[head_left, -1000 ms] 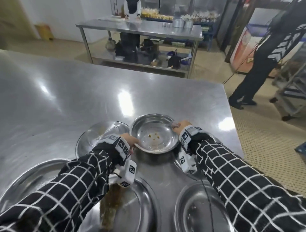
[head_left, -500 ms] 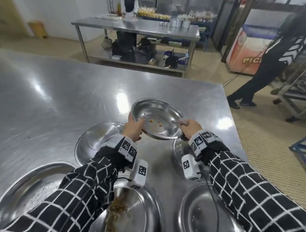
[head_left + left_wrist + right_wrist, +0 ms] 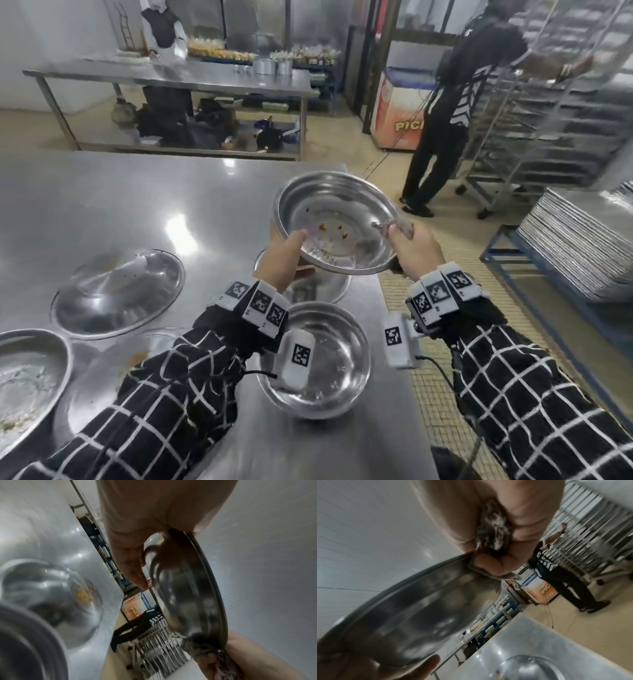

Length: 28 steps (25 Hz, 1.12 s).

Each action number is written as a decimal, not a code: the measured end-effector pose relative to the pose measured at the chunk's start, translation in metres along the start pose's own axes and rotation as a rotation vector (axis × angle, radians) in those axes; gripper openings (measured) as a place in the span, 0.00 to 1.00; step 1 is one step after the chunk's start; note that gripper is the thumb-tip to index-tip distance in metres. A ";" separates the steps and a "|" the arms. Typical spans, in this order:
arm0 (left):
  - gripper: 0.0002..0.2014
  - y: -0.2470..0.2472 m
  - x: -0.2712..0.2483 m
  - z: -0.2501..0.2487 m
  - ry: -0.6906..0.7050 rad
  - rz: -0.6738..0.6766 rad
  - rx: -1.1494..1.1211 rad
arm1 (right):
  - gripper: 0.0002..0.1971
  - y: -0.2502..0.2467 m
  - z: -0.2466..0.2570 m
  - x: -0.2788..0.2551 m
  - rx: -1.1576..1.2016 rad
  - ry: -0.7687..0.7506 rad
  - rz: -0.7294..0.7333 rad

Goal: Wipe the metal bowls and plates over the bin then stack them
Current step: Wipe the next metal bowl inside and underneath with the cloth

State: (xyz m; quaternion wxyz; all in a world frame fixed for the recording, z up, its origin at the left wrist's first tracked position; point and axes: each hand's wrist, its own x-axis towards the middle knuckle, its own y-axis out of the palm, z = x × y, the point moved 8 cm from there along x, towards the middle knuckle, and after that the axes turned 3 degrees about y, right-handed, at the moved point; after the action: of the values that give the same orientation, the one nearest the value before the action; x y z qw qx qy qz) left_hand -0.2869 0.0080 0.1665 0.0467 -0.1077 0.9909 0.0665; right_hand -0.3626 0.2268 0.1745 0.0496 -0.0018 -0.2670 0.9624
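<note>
Far-left plate: I see it at the table's left edge, pale crumbs spread inside.
Inverted dish: just right of that, it lies dome-up on the steel table.
Left hand: I have it on the near-left rim of the raised bowl, thumb curled over the lip into the inside, fingers underneath against the outer wall, as the left wrist view shows.
Raised bowl: held off the table over its right end, tilted with the inside facing me; a few yellow-brown scraps cling to the bottom.
Bowls below: one empty bowl sits near the table's right edge under my wrists; another lies beyond it, mostly hidden by the raised bowl.
Right hand: fingers clenched round a grey wadded cloth and pinching it against the bowl's right rim; the right wrist view shows the cloth bunched in the palm.
Far right: a stack of trays on a blue stand; a person in black stands at a rack.
</note>
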 end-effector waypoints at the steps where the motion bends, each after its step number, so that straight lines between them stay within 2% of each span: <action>1: 0.16 0.026 -0.012 0.007 -0.005 0.032 -0.029 | 0.15 -0.032 -0.012 -0.012 -0.005 -0.004 -0.059; 3: 0.19 0.075 -0.032 0.026 -0.037 0.093 -0.084 | 0.14 -0.091 -0.040 -0.038 -0.030 -0.002 -0.147; 5: 0.30 0.116 -0.050 0.047 -0.110 0.159 -0.160 | 0.14 -0.136 -0.068 -0.062 -0.049 0.024 -0.183; 9: 0.26 0.203 -0.098 0.100 -0.270 0.361 -0.176 | 0.14 -0.218 -0.137 -0.118 -0.067 0.077 -0.257; 12: 0.25 0.248 -0.128 0.131 -0.323 0.446 -0.169 | 0.15 -0.257 -0.188 -0.150 -0.070 0.133 -0.278; 15: 0.18 0.268 -0.143 0.151 -0.296 0.402 -0.046 | 0.12 -0.273 -0.233 -0.169 -0.077 0.211 -0.231; 16: 0.19 0.271 -0.145 0.157 -0.277 0.360 0.011 | 0.11 -0.276 -0.244 -0.173 -0.132 0.229 -0.208; 18: 0.30 0.277 -0.150 0.165 -0.228 0.320 0.110 | 0.10 -0.280 -0.262 -0.180 -0.268 0.226 -0.189; 19: 0.36 0.283 -0.153 0.165 -0.195 0.334 0.164 | 0.10 -0.284 -0.270 -0.182 -0.316 0.230 -0.190; 20: 0.37 0.288 -0.155 0.163 -0.151 0.364 0.229 | 0.10 -0.287 -0.276 -0.183 -0.339 0.240 -0.199; 24: 0.28 0.310 -0.172 0.150 -0.029 0.507 0.350 | 0.13 -0.295 -0.281 -0.178 -0.338 0.201 -0.222; 28: 0.19 0.321 -0.172 0.149 0.049 0.569 0.392 | 0.16 -0.288 -0.266 -0.157 -0.301 0.120 -0.300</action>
State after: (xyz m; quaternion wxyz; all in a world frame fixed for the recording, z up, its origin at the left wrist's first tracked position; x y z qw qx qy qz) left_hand -0.1784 0.3753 0.0769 0.0220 0.1821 0.9760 -0.1173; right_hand -0.1713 0.5941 0.0912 0.2071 -0.0270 -0.4014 0.8918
